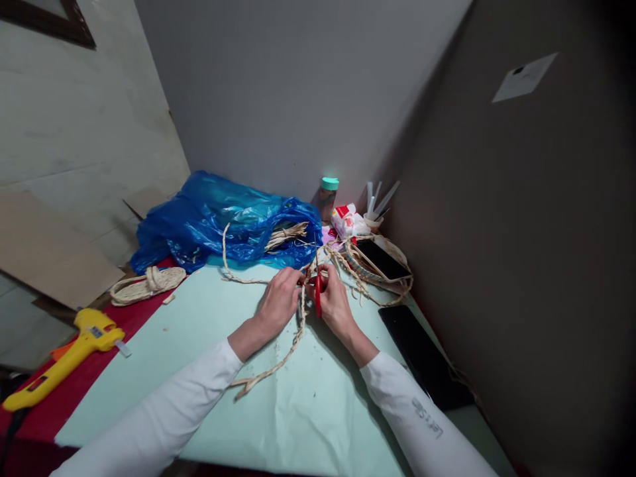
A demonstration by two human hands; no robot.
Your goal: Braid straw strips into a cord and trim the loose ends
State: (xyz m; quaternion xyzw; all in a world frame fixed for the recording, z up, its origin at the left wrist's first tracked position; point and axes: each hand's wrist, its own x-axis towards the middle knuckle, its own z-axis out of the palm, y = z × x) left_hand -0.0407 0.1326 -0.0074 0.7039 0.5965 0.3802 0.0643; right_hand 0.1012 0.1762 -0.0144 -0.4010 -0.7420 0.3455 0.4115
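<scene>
Both hands meet over the middle of the pale green sheet (199,371). A pair of red-handled scissors (318,297) is held in my right hand (334,305), its fingers closed around the handles and the blades pointing away from me. Close beside it, my left hand (281,295) is closed on a braided straw cord (302,317). One end of the cord trails toward me and splits into loose strands; another length (226,258) curves up at the left. Where the blades meet the cord is partly hidden by my fingers.
A blue plastic bag (218,205) with straw inside lies at the back. At left are a woven straw sole (146,286) and a yellow glue gun (69,361). At right sit a phone (382,258), coiled braid (370,285), a black slab (422,354) and a green-lidded jar (328,197).
</scene>
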